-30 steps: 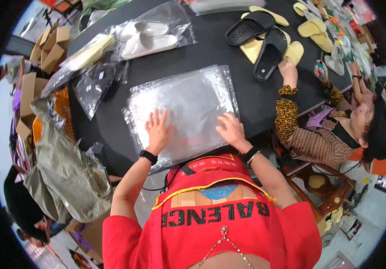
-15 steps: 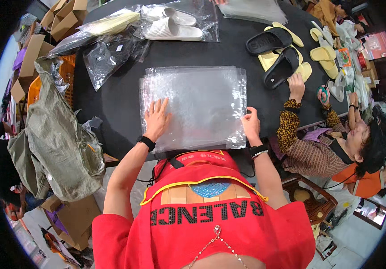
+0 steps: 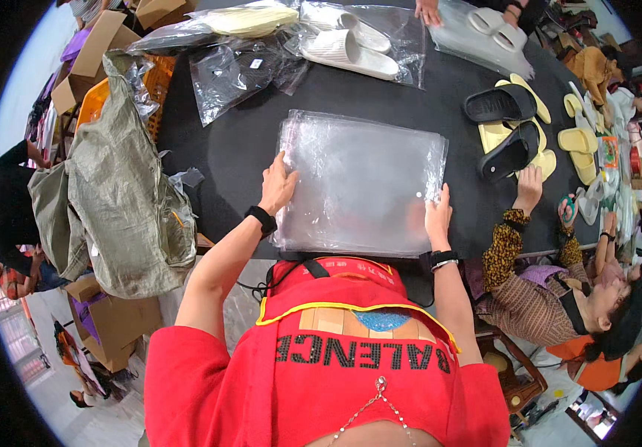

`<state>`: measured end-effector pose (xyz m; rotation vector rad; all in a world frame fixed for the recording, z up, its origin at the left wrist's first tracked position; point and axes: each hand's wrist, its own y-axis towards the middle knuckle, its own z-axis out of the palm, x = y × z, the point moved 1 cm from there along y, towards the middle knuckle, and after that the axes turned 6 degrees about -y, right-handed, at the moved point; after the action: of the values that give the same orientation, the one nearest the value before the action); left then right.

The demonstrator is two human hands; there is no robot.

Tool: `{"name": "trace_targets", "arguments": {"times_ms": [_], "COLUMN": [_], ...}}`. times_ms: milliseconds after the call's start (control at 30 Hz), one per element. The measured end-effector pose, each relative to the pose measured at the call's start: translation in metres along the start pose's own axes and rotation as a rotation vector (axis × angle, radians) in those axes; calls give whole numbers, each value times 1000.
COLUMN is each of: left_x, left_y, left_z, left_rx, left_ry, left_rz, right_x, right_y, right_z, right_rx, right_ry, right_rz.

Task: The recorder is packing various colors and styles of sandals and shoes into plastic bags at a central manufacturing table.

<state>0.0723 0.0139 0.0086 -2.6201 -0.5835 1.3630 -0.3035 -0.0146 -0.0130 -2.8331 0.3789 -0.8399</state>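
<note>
A neat stack of clear plastic bags (image 3: 358,182) lies flat on the black table (image 3: 217,160) in front of me. My left hand (image 3: 278,185) is at the stack's left edge, its fingers together and closed against the side. At the right edge, my right hand (image 3: 438,220) grips the lower corner area, with its fingers pressed together along the film. The bags between my hands look evenly piled, and light glares off their right side.
Beyond the stack lie bagged white slippers (image 3: 347,54) and a crumpled clear bag (image 3: 243,78). To the right are black slippers (image 3: 501,103) on pale yellow ones, touched by a co-worker's hand (image 3: 529,188). A grey-green sack (image 3: 131,182) stands left beside an orange crate (image 3: 159,86).
My left hand has gone from lying spread on top of the bags to the left edge. My right hand stays on the right edge. White slippers and another person's hands now show at the far side.
</note>
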Motion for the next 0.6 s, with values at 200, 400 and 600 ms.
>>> {"name": "trace_targets", "arguments": {"times_ms": [200, 400, 600], "left_x": [-39, -51, -53], "left_y": [54, 106, 89], "left_z": [-15, 19, -5], "left_rx": [-117, 85, 132], "left_ry": [332, 602, 609], "left_rz": [347, 583, 453], "right_x": [5, 11, 49], "right_y": [-14, -20, -23], "right_z": [-4, 7, 6], "right_rx": [-131, -37, -57], "right_ry": [-145, -113, -70], "right_rz": [-66, 2, -44]}}
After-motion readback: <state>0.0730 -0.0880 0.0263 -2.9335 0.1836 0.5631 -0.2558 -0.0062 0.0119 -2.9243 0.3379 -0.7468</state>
